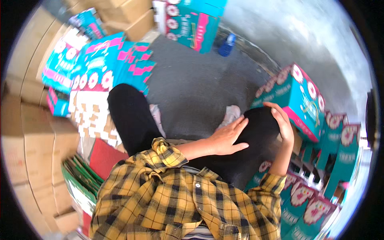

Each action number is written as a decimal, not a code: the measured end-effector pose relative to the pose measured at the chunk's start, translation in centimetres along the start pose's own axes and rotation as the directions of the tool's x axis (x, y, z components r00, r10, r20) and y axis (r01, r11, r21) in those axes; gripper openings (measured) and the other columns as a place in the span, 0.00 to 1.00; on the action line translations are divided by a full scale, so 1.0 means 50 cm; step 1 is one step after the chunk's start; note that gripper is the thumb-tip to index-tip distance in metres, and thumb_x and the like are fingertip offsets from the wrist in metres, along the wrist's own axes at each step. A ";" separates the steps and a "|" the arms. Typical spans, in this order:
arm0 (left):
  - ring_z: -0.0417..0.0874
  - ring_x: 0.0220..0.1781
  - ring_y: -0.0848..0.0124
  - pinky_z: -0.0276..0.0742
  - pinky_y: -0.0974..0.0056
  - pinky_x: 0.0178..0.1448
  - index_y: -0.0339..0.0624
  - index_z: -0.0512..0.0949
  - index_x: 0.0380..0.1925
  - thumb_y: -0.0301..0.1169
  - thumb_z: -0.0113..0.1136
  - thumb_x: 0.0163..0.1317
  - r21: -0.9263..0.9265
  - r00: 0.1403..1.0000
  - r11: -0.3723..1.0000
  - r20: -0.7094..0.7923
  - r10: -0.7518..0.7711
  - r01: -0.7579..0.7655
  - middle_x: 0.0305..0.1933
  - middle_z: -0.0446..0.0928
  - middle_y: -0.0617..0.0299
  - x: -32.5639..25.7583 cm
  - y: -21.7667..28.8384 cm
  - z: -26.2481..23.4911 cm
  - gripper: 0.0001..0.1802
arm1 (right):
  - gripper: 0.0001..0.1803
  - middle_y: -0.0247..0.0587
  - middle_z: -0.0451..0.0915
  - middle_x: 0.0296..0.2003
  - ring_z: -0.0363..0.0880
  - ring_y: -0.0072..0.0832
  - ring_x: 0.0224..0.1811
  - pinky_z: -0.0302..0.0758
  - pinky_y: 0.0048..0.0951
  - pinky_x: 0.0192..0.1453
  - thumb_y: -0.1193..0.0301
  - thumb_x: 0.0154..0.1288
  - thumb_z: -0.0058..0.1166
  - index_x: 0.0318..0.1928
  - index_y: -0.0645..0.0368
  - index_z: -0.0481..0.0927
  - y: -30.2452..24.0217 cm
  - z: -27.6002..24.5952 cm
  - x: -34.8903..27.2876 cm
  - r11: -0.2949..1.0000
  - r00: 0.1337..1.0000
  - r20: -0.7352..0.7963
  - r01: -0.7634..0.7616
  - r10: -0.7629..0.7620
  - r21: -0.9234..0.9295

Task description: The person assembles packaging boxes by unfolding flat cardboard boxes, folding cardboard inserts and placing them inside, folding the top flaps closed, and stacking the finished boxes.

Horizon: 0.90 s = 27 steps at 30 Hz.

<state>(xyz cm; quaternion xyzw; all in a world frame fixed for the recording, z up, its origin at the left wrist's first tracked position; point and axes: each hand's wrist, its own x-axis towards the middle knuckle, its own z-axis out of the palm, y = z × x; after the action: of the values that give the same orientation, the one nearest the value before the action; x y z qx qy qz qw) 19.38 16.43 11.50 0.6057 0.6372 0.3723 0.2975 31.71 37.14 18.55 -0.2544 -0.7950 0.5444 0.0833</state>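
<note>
My left hand (pixel 227 139) reaches across my lap and rests on my right thigh, with its fingers spread and nothing in them. My right hand (pixel 283 125) lies against the outer side of my right knee (pixel 262 126), fingers extended and slightly bent, and holds nothing I can see. Just beyond that hand stands a closed teal carton (pixel 306 100) with a pink stripe and white flower-like prints. To the left of my left knee (pixel 127 94) lies a fanned stack of flat teal and pink cartons (pixel 100 60).
Brown cardboard boxes (pixel 38 144) pile up along the left. Several teal cartons (pixel 308 204) stand at the lower right. At the far wall are another teal carton (pixel 192 26) and a small blue bottle (pixel 227 46). Green folded cardboard (pixel 82 176) leans beside a red surface (pixel 105 158).
</note>
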 end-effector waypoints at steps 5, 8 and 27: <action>0.75 0.56 0.62 0.69 0.59 0.61 0.36 0.65 0.59 0.32 0.60 0.60 -0.250 0.966 0.967 -0.256 -0.021 -0.045 0.57 0.70 0.51 -0.152 0.006 -0.189 0.28 | 0.21 0.40 0.76 0.48 0.69 0.28 0.55 0.59 0.26 0.63 0.61 0.69 0.40 0.50 0.65 0.75 -0.002 0.044 0.011 0.997 0.995 -0.090 0.046 -0.052 -0.067; 0.79 0.48 0.71 0.73 0.66 0.55 0.36 0.70 0.54 0.26 0.55 0.63 -0.164 0.733 0.987 -0.671 -0.111 0.000 0.50 0.75 0.56 -0.283 -0.012 -0.314 0.18 | 0.22 0.40 0.77 0.48 0.69 0.28 0.56 0.59 0.27 0.63 0.59 0.71 0.38 0.50 0.65 0.75 -0.016 0.067 0.023 0.985 0.987 -0.138 0.062 -0.085 -0.162; 0.80 0.36 0.61 0.78 0.60 0.40 0.37 0.74 0.34 0.37 0.49 0.65 -0.668 0.309 0.028 -0.380 -0.872 -0.743 0.29 0.78 0.52 -0.543 -0.754 -0.511 0.13 | 0.25 0.49 0.76 0.49 0.78 0.35 0.48 0.74 0.33 0.49 0.69 0.64 0.54 0.60 0.60 0.67 -0.085 0.148 0.047 0.851 0.813 -0.469 0.061 -0.345 -0.522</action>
<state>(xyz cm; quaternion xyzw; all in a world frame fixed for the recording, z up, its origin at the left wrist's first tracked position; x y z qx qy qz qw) -20.15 -13.03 -7.99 -0.2194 0.2282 0.9270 0.2012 25.31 31.03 19.16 -0.3219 -0.8708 0.2199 0.2997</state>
